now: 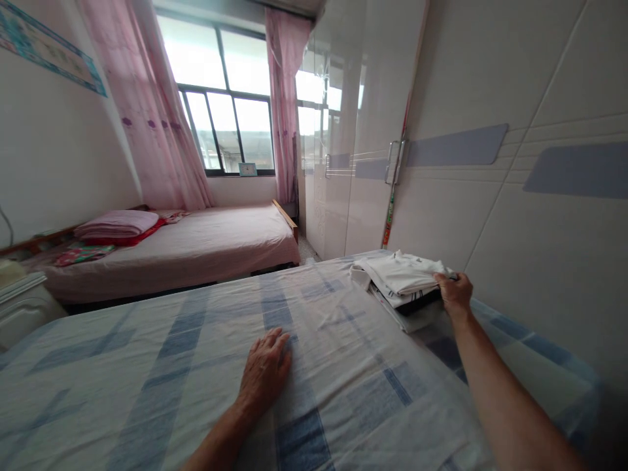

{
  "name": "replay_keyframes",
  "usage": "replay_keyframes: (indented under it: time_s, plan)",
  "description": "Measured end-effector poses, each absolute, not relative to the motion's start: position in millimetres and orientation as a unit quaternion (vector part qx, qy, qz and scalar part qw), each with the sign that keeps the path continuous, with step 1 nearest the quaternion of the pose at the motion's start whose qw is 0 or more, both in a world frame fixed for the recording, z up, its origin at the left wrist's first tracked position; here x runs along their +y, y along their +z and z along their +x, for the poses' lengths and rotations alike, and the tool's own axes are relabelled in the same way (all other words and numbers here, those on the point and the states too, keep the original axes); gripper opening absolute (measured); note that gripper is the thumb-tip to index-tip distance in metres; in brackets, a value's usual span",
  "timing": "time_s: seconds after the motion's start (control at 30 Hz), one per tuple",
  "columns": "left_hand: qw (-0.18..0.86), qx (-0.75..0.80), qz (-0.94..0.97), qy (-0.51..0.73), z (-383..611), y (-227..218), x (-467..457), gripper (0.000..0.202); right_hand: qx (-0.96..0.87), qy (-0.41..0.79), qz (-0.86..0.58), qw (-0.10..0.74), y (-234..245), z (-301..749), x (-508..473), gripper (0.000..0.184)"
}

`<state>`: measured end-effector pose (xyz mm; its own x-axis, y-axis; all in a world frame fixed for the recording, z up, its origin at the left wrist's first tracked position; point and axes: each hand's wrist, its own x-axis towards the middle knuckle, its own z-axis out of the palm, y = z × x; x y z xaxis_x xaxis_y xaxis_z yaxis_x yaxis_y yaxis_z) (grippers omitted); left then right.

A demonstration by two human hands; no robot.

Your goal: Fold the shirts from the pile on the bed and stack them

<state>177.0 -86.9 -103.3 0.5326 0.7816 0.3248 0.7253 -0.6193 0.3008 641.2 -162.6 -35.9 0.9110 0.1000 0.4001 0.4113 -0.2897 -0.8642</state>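
My left hand (266,365) lies flat on the blue-and-white patterned bed sheet (220,379), its fingers stretched out and nothing in it. At the right, my right hand (455,292) grips the near right edge of a folded white shirt (405,271), thumb on top and fingers partly hidden. That shirt tops a stack of folded clothes (407,314) on the far right part of the bed. Lower in the stack, black and grey-white layers show at the side.
A second bed (235,229) with a pink sheet stands by the window, bearing a folded pink quilt (118,224). White wardrobes (363,131) line the right side. A white bedside cabinet (22,301) is at the left edge. Pink curtains (147,104) frame the window.
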Motion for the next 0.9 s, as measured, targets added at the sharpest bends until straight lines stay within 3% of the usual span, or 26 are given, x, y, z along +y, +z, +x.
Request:
replay_keyframes:
  time_s: [0.13, 0.23, 0.37, 0.47, 0.6, 0.73, 0.9]
  plan:
    - [0.14, 0.416, 0.835, 0.333, 177, -84, -80, 0.038, -0.343, -0.211, -0.69, 0.602, 43, 569, -122, 0.025]
    - [0.16, 0.371, 0.814, 0.417, 168, -43, -75, 0.036, -0.449, -0.222, -0.622, 0.602, 103, 490, -99, 0.023]
    - [0.126, 0.338, 0.762, 0.538, 128, 19, -70, 0.039, -0.553, -0.198, -0.545, 0.599, 137, 382, -96, 0.023]
    - [0.116, 0.374, 0.743, 0.542, 84, 29, -71, 0.046, -0.657, -0.091, -0.503, 0.555, 115, 322, -105, 0.024]
    - [0.238, 0.482, 0.733, 0.417, 29, -19, -82, 0.048, -0.721, 0.154, -0.458, 0.497, 42, 284, -107, 0.036]
    - [0.26, 0.513, 0.69, 0.44, 7, -66, -97, 0.041, -0.674, 0.202, -0.546, 0.456, -33, 284, -96, 0.023]
    - [0.196, 0.512, 0.685, 0.48, 12, -68, -103, 0.019, -0.708, 0.252, -0.485, 0.447, -74, 289, -96, 0.026]
